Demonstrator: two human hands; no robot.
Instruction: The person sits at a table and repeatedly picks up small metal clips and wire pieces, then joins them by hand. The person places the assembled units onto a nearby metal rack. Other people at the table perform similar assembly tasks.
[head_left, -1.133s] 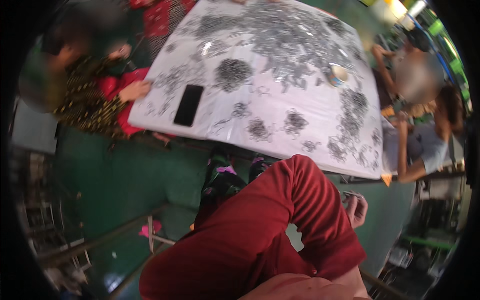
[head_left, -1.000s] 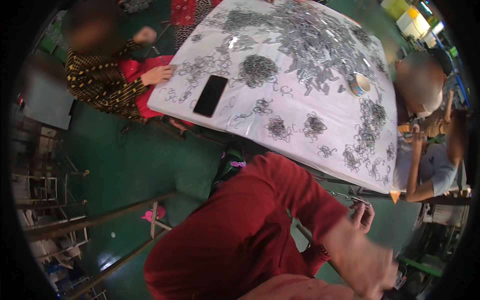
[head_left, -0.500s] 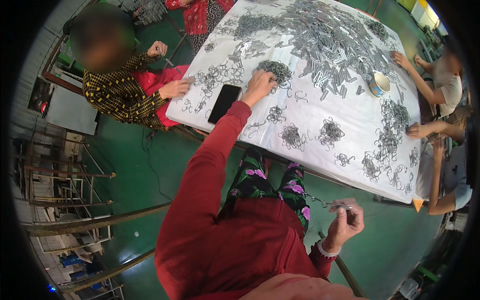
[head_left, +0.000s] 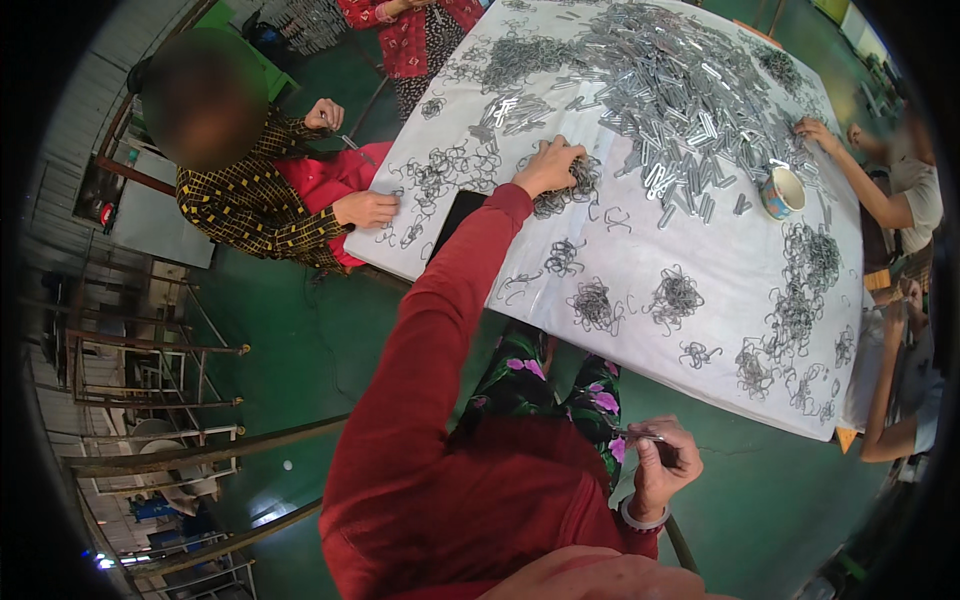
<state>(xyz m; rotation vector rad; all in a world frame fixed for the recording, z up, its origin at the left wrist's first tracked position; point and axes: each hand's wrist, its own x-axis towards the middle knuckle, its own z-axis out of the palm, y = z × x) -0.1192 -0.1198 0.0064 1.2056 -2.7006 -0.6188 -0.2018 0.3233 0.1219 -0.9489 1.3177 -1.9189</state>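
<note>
My left hand [head_left: 550, 168] reaches across the white-covered table [head_left: 640, 265], its fingers curled down into a dense pile of bent wire hooks [head_left: 568, 200]. Which hooks its fingertips pinch is hidden. Beside that forearm lies a black phone [head_left: 456, 222], partly covered by my sleeve. Low over my lap, my right hand [head_left: 668, 468] pinches a small flat metal strip [head_left: 642, 436] between thumb and fingers. Something thin and dark, perhaps linked wire, trails from the strip toward my flowered trousers [head_left: 598, 402].
A heap of flat metal strips [head_left: 690, 130] covers the far table. A paper cup [head_left: 782, 193] stands at its right, and small hook piles [head_left: 595, 305] dot the near side. Co-workers sit left [head_left: 255, 205] and right [head_left: 905, 195]; another person [head_left: 420, 45] is at the far side.
The view has shifted a little, moving the table right and down. My left hand stays at the hook pile with its fingers moved over it. My right hand has turned slightly, still pinching the strip.
</note>
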